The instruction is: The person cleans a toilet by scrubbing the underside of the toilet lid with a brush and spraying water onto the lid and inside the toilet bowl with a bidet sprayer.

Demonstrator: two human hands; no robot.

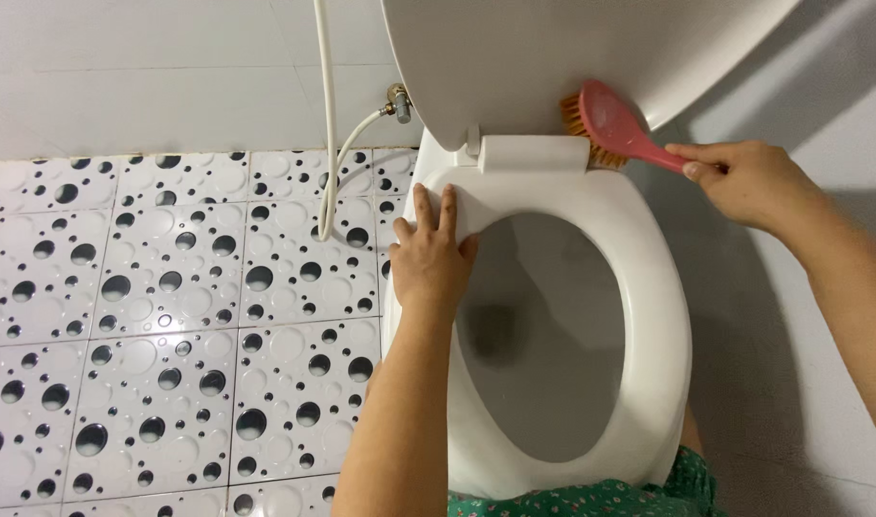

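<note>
A white toilet seat (663, 316) lies down over the bowl, with the white lid (515, 57) raised behind it. My left hand (430, 257) rests flat on the seat's left rim, fingers together and pointing toward the hinge. My right hand (744, 180) grips the handle of a pink scrub brush (615, 120). Its orange bristles press against the hinge area between lid and seat, on the right side.
A white hose (329, 144) hangs down the tiled wall to a metal valve (396, 101) left of the toilet. Bubble-patterned black and white floor tiles (170, 316) spread to the left. A grey wall (792, 383) stands close on the right. Green floral fabric (591, 498) shows at the bottom.
</note>
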